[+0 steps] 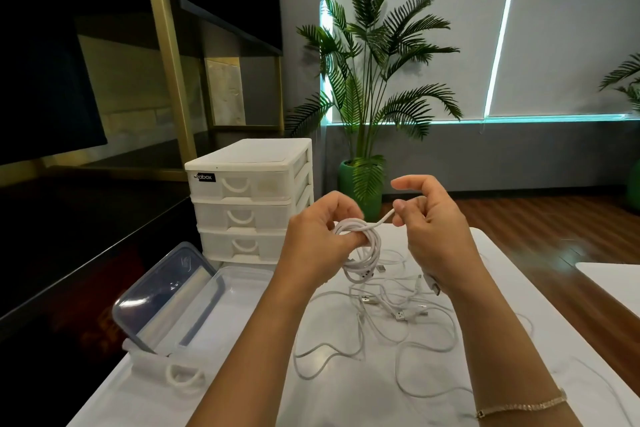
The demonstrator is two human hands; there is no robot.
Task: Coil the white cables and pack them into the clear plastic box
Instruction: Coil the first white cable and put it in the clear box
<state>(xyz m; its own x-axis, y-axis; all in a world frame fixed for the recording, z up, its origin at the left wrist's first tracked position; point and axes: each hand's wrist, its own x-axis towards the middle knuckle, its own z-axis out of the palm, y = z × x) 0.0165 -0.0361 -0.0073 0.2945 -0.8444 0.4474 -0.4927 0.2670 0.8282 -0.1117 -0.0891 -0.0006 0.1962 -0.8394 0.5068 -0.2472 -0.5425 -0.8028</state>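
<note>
**Wrapping the tail end round coil no. 1**

Nearest cam: two forearms coming up from the bottom edge, right wrist w/ a thin bracelet (523, 405). Under them the white surface (221, 392) w/ loose white cables (391, 329) sprawled in slack loops, several plugs showing, none coiled yet.

Left hand (320, 230) grips a finished coil (362, 253), fingers curled through and round the top of the bundle, held above the surface at mid frame. Right hand (431, 218) pinches the cable's free end (382, 218) btwn thumb and a finger; index finger is raised, bent and free.

Step in hand, as I read it: securing the coil by winding the tail across its loops. One pass already crosses the top.

Orientation: coil hangs roughly vertical, long axis top to bottom, loops dangling below the left hand. Tail runs out to the right and slightly up, toward the right hand.

Next move prob needs: keep tail taut, pass it thru the coil's centre, tuck it, w/o left grip loosening or loops spring apart. Then over to the clear plastic box (242, 291), open at left; its lid (166, 295) leans on it. White drawer unit (249, 198) behind.
</note>
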